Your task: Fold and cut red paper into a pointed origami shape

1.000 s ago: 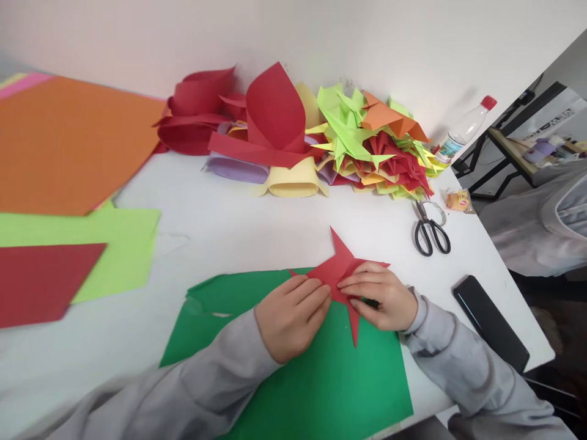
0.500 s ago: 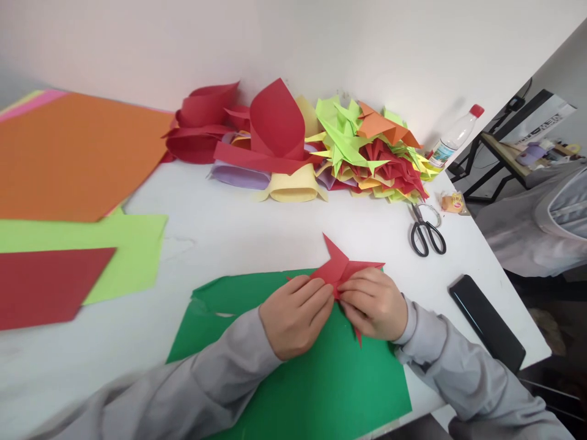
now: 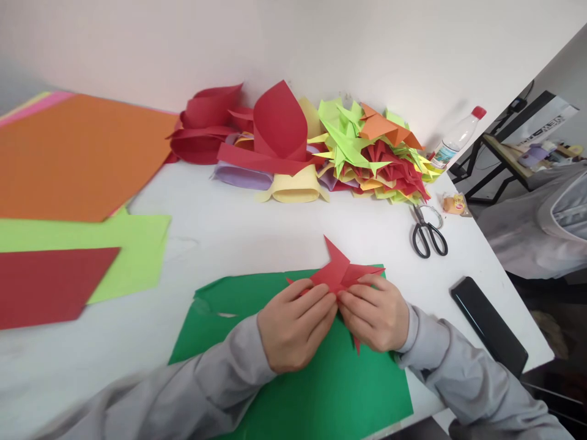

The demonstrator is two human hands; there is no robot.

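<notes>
A red folded paper star [image 3: 336, 270] is pinched between both hands above a green sheet [image 3: 362, 391]. My left hand [image 3: 300, 324] grips its lower left side, fingers bent and thumb out of sight. On the lower right side, my right hand [image 3: 376, 311] is closed on the same star, its fingertips close to those of the left. Points of the star show at the top, right and bottom, while its middle lower part is hidden behind the fingers.
Folded paper stars [image 3: 353, 140] and curled paper hats [image 3: 279, 122] are heaped along the wall. Black-handled scissors [image 3: 428, 232], a phone [image 3: 488, 327] and a plastic bottle [image 3: 456, 140] lie or stand at right. Orange [image 3: 82, 159], lime [image 3: 137, 250] and red sheets [image 3: 50, 287] cover the left.
Both hands have shifted slightly down on the star, the right one with its fingers flatter over the lower right point. The whole view has moved a little.
</notes>
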